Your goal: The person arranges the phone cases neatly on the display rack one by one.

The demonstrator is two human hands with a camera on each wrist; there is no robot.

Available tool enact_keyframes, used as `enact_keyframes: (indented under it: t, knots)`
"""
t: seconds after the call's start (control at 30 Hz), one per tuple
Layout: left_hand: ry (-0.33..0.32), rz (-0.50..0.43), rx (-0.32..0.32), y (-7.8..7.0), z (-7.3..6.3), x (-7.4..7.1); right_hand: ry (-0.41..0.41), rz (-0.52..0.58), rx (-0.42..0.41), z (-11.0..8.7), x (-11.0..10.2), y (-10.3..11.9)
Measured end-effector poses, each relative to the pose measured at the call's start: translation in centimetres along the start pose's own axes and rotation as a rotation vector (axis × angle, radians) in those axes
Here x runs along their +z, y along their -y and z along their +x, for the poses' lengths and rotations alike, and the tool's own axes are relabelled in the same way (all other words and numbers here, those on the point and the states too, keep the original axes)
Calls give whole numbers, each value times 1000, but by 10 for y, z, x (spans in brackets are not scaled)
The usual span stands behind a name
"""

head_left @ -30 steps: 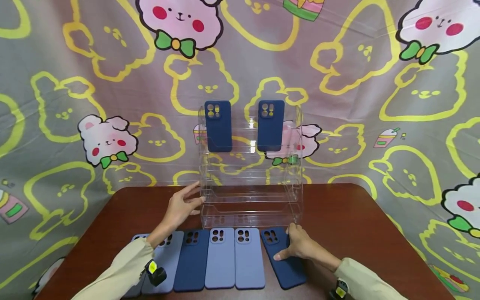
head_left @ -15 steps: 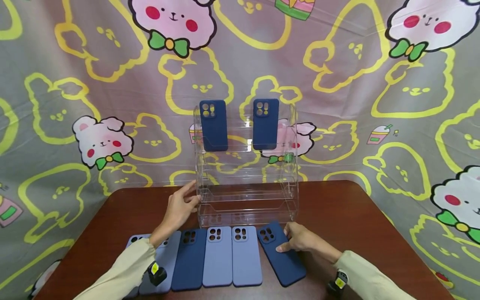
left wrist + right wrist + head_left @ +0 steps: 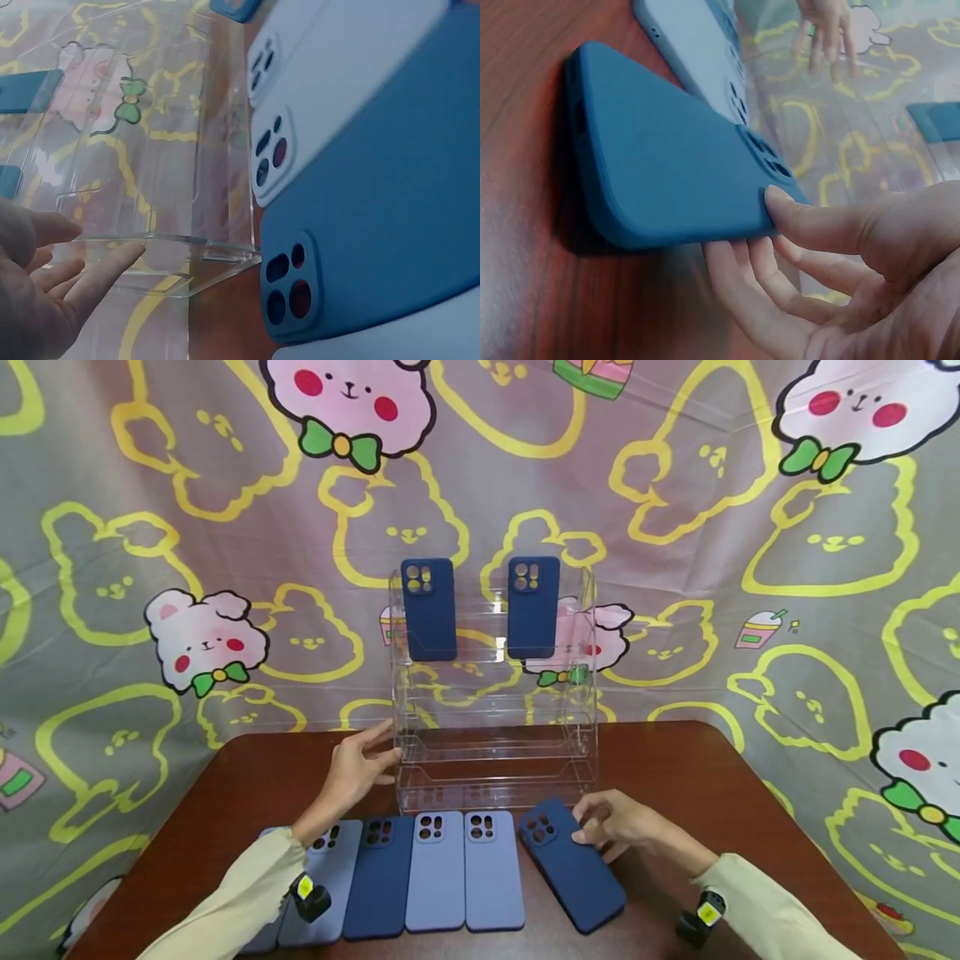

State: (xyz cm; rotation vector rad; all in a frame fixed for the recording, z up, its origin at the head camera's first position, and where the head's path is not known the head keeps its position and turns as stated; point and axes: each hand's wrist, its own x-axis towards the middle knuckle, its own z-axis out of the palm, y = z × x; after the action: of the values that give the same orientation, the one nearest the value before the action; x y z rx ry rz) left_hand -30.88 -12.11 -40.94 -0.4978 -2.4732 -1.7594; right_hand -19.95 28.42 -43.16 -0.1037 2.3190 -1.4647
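Observation:
My right hand (image 3: 621, 823) pinches the upper right edge of a dark blue phone case (image 3: 576, 870), thumb on its back and fingers underneath. The right wrist view shows this phone case (image 3: 667, 157) tilted, its near long edge raised over the wood. My left hand (image 3: 354, 770) is at the left side of a clear tiered display rack (image 3: 495, 799), its fingers fairly straight and fingertips right at the side panel. In the left wrist view those fingers (image 3: 105, 281) spread beside the clear plastic. Two dark blue phone cases (image 3: 431, 622) stand upright in the rack's top tier.
Left of the held case, a row of phone cases lies flat before the rack: two light blue ones (image 3: 495, 885) side by side, a dark blue one (image 3: 378, 889), then others partly hidden by my left sleeve (image 3: 232, 893). A patterned cloth (image 3: 675, 635) hangs behind the brown table (image 3: 675, 768).
My right hand has shifted slightly right and up, and the dark blue phone case has turned and tilted with it. The left hand stays at the rack's side.

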Motion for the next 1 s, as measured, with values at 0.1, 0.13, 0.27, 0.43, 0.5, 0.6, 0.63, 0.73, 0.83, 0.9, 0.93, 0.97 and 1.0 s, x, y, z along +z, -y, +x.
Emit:
enact_keyframes:
  t: [0.1,0.13,0.27,0.43,0.5,0.6,0.63,0.73,0.83,0.9,0.93,0.97,1.0]
  knots:
    - [-2,-25,-10,-1,2,-1,6,19,-21,-2,-5,1]
    - [-4,-28,-14,0,2,0,7,21,-29,-2,-7,1]
    - [-3,-47,-37,1,1,0,9,31,-65,-3,-11,1]
    - [18,-87,-48,-1,1,-1,-16,27,-106,-5,-13,2]
    - [22,-99,-50,-3,2,-1,-26,25,-116,-5,-14,3]
    - [13,-107,-64,-3,2,-3,-37,34,-126,-4,-15,5]
    - [11,-107,-67,-3,2,-3,-41,32,-127,-4,-15,6]
    - [0,-105,-69,-1,1,-4,-62,28,-143,-3,-16,10]
    - [-6,-111,-63,0,2,-4,-84,14,-169,-2,-17,16]
    - [-14,-115,-63,-1,3,-4,-97,8,-189,-2,-19,21]
    - [-16,-118,-63,-1,3,-4,-103,8,-197,-2,-19,23]
    - [-18,-120,-63,-1,3,-4,-108,8,-207,-1,-20,25]
    - [-19,-121,-62,-2,4,-4,-112,9,-216,0,-20,26]
